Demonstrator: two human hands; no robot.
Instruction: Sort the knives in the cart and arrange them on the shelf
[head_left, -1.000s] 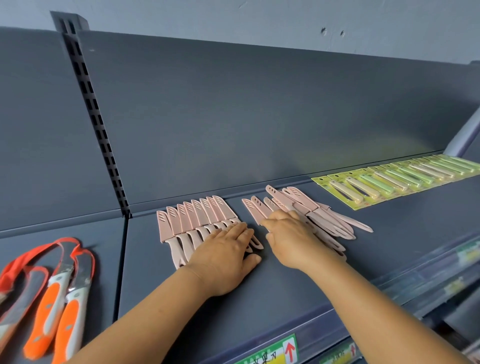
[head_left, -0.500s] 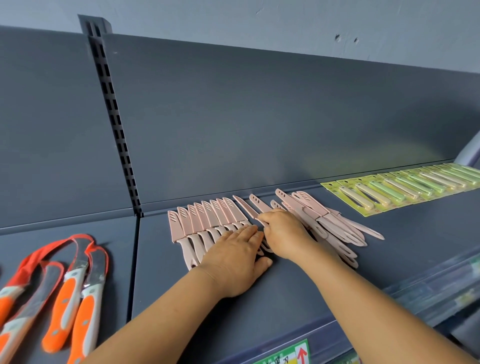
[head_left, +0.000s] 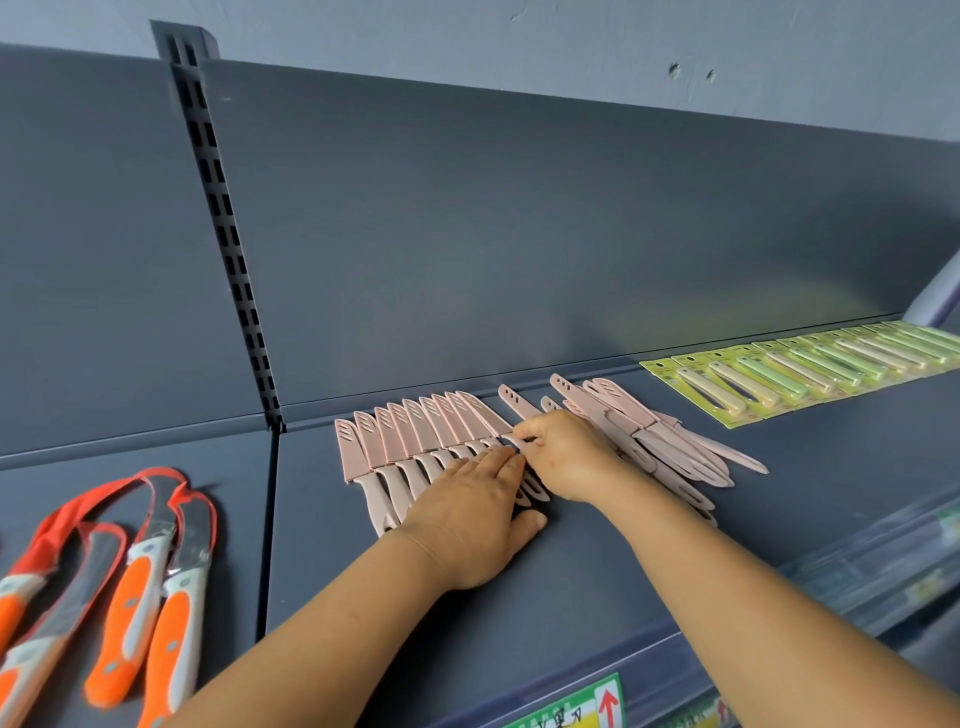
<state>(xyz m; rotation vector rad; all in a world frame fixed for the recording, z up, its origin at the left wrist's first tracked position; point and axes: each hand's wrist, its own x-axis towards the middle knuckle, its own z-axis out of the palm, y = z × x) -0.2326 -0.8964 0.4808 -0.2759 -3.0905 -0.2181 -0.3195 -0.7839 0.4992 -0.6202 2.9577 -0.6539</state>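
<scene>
Retail shop, housewares/cutlery aisle. Indicated by:
- Dark grey metal gondola shelf with a flat back panel and a slotted upright for adjustable brackets, at far left.
- Identical goods laid out in rows by type: sheathed pink knives in the middle, orange-handled knives at near left, carded green packaged items at far right.
- A price-label strip is fitted along the near shelf edge; a green tag with a red arrow is seen at the bottom, print not legible.
- A plain painted wall is seen above the unit.
</scene>
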